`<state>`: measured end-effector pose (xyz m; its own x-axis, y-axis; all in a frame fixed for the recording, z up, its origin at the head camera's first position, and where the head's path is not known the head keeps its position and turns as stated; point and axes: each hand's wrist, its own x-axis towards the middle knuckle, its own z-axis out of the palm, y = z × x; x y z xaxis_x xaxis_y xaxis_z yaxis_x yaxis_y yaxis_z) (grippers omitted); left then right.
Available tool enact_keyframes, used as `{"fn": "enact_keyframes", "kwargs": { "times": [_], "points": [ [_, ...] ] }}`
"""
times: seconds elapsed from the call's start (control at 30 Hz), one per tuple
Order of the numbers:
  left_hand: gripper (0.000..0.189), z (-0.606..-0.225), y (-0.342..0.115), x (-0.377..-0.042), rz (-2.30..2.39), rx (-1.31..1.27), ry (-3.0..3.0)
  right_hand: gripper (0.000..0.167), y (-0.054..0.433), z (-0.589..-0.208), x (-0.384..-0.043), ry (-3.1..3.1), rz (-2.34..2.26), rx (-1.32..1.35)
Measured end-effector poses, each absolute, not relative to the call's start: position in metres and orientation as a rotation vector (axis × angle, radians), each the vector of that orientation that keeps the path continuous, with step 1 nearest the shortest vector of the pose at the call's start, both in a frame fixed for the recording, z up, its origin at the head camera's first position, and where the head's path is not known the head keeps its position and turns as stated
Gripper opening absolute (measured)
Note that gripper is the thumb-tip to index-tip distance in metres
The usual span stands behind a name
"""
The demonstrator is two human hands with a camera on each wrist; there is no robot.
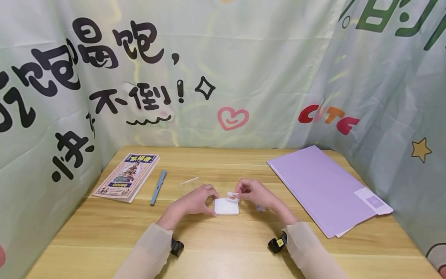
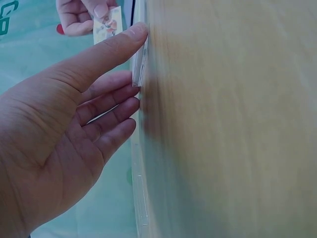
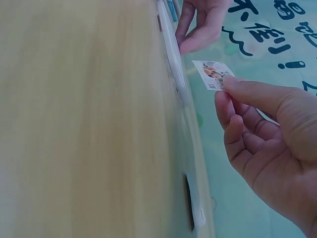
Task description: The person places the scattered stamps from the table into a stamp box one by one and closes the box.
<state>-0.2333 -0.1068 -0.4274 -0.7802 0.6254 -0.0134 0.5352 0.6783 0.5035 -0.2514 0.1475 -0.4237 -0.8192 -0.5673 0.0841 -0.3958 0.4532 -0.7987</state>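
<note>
A shallow white case (image 1: 226, 207) with rounded corners lies flat on the table between the hands. My left hand (image 1: 201, 200) holds it at its left side, thumb at the near corner and index finger at the far one. In the left wrist view the thumb rests on the clear edge of the case (image 2: 140, 62). Between thumb and index finger, my right hand (image 1: 256, 192) pinches a small stamp-like picture card (image 1: 232, 197) by its right end. The card is held above the far right part of the case, its printed picture (image 3: 212, 73) showing in the right wrist view.
A clear plastic lid (image 1: 188, 186) lies behind the left hand. A small shiny item (image 1: 260, 208) is partly hidden under the right wrist. To the left are a blue pen (image 1: 158, 188) and a printed booklet (image 1: 127, 176); a purple folder (image 1: 320, 190) covers the right side.
</note>
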Motion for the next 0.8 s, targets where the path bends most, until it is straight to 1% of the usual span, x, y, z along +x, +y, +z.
{"fn": "enact_keyframes", "kwargs": {
  "times": [0.33, 0.8],
  "points": [
    [0.051, -0.427, -0.106, -0.234, 0.724, 0.950, 2.704, 0.007, 0.136, -0.424, -0.251, 2.492, -1.267, -0.918],
    [0.055, -0.427, -0.107, -0.233, 0.721, 0.974, 2.700, 0.006, 0.122, -0.427, -0.248, 2.421, -1.273, -0.901]
  ]
}}
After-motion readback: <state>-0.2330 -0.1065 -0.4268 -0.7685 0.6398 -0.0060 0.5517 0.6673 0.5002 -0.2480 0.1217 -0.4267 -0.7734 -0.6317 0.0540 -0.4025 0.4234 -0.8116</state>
